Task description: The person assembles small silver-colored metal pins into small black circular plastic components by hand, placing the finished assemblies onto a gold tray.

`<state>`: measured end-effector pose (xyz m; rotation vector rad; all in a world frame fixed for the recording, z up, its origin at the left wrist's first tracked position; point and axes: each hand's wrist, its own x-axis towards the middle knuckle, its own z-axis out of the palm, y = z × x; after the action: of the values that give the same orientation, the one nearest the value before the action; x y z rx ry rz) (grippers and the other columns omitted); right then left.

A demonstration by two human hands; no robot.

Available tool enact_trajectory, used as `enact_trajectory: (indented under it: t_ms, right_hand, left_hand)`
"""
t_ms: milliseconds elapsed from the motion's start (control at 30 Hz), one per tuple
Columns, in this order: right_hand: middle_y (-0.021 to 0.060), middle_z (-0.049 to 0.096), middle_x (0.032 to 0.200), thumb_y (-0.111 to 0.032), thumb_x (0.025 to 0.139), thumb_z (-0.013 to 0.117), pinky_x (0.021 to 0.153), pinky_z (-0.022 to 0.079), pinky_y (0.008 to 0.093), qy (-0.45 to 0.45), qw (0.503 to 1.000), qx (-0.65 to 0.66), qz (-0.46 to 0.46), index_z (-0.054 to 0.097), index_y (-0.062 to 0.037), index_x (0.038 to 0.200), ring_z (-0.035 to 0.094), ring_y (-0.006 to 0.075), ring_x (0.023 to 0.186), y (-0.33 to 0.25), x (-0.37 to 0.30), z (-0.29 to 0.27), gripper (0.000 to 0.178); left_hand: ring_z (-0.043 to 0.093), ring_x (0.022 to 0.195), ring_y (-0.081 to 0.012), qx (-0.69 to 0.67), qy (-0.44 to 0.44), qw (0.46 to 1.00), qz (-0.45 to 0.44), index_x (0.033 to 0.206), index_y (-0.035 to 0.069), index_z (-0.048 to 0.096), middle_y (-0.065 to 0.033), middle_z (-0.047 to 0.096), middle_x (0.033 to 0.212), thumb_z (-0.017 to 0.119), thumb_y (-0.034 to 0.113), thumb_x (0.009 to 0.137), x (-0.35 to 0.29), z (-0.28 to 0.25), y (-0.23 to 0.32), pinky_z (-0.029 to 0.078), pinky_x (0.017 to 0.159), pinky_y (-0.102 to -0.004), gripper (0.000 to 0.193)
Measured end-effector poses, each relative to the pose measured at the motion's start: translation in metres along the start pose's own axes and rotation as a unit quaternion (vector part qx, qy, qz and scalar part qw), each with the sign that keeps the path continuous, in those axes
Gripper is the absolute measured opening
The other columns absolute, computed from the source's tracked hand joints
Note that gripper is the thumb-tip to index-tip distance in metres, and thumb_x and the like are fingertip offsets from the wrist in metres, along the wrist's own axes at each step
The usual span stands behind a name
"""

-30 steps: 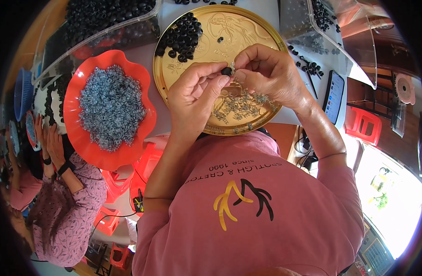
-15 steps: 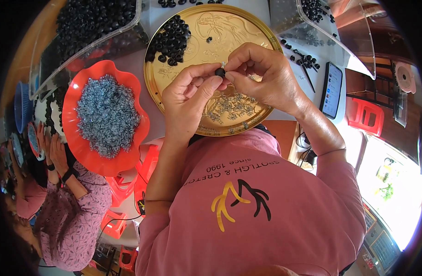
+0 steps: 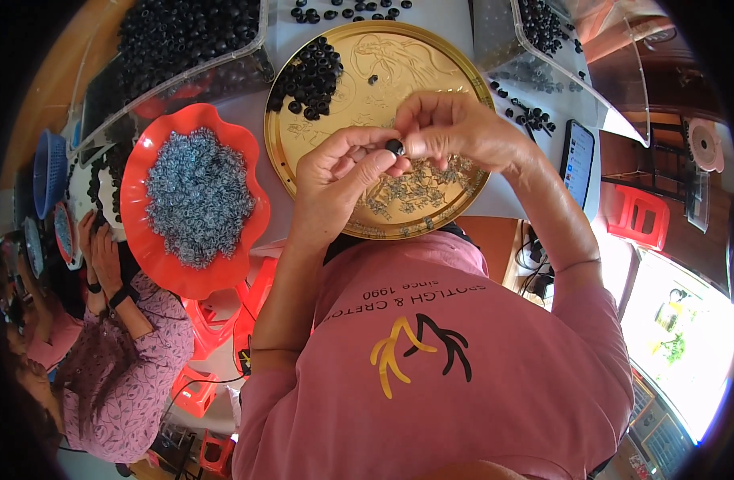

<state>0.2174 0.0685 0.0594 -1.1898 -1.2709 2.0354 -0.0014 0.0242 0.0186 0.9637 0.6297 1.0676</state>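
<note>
Above the gold tray (image 3: 367, 30) my left hand (image 3: 335, 180) is closed, pinching a small black round cap-like piece (image 3: 395, 147) between thumb and fingertips. My right hand (image 3: 463, 136) comes in from the other side with its fingers curled. Its thumb presses at the black piece's right edge; anything smaller within that pinch is hidden. A heap of similar black pieces (image 3: 312, 76) lies at the tray's far left, with one loose piece (image 3: 373, 79) near the middle. Small shiny metal springs (image 3: 407, 192) are scattered on the near part, below my hands.
Left of the tray stands a red scalloped bowl (image 3: 259, 212) heaped with springs (image 3: 199, 196). Clear bins (image 3: 183, 76) of black pieces are at the far left and far right (image 3: 575, 68). A phone (image 3: 577, 164) lies at right. Another person's hands (image 3: 103, 256) are at far left.
The black piece has tilted and sits nearer my right thumb. My right fingers have curled in, and the shiny bit above the piece no longer shows. The whole view has shifted slightly.
</note>
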Motion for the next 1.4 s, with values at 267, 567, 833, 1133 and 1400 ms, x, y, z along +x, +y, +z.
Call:
enact_trajectory:
  t_ms: [267,567,833,1133,1400]
  right_hand:
    - [0.0076,0.07,0.081,-0.02,0.089,0.073,0.064,0.053,0.0297,0.194,0.828,-0.488,-0.198,0.071,-0.0044,0.105,0.066,0.016,0.068,0.002,0.061,-0.005,0.023]
    - [0.0081,0.071,0.079,-0.02,0.088,0.075,0.068,0.055,0.0293,0.196,0.865,-0.439,-0.145,0.071,-0.0023,0.107,0.07,0.0154,0.074,-0.004,0.058,0.002,0.026]
    - [0.0041,0.072,0.098,-0.015,0.096,0.068,0.077,0.053,0.023,0.123,0.981,-0.041,-0.145,0.069,0.0002,0.117,0.064,0.007,0.08,-0.002,0.022,0.016,0.026]
    - [0.0048,0.073,0.102,-0.011,0.099,0.062,0.08,0.055,0.0249,0.183,0.966,-0.101,-0.149,0.067,0.0003,0.12,0.067,0.0092,0.091,0.01,0.017,0.032,0.024]
    - [0.0069,0.072,0.1,-0.014,0.097,0.065,0.076,0.056,0.0253,0.161,0.971,-0.064,-0.164,0.066,0.0014,0.119,0.066,0.01,0.086,0.009,0.012,0.026,0.027]
  left_hand:
    - [0.07,0.09,-0.0208,0.012,0.108,0.994,-0.004,0.117,-0.006,0.062,-0.0144,0.07,0.104,0.063,0.0,0.095,-0.004,-0.005,0.001,0.058,0.083,-0.0316,0.023]
    - [0.069,0.09,-0.0217,-0.024,0.132,0.991,0.025,0.118,-0.005,0.062,-0.0145,0.069,0.105,0.063,0.001,0.095,-0.003,-0.012,-0.002,0.057,0.081,-0.033,0.023]
    - [0.069,0.099,-0.0257,-0.089,0.107,0.99,0.037,0.12,-0.004,0.061,-0.0186,0.067,0.117,0.062,0.003,0.097,0.007,0.0,-0.001,0.057,0.086,-0.0346,0.024]
    - [0.069,0.102,-0.0262,-0.058,0.115,0.99,0.055,0.12,-0.005,0.06,-0.0199,0.065,0.121,0.062,0.002,0.096,0.008,-0.001,-0.001,0.057,0.09,-0.0358,0.025]
    - [0.07,0.099,-0.0258,-0.082,0.098,0.991,0.031,0.119,-0.006,0.06,-0.0192,0.066,0.117,0.061,0.003,0.097,0.008,0.001,0.003,0.057,0.088,-0.0346,0.024]
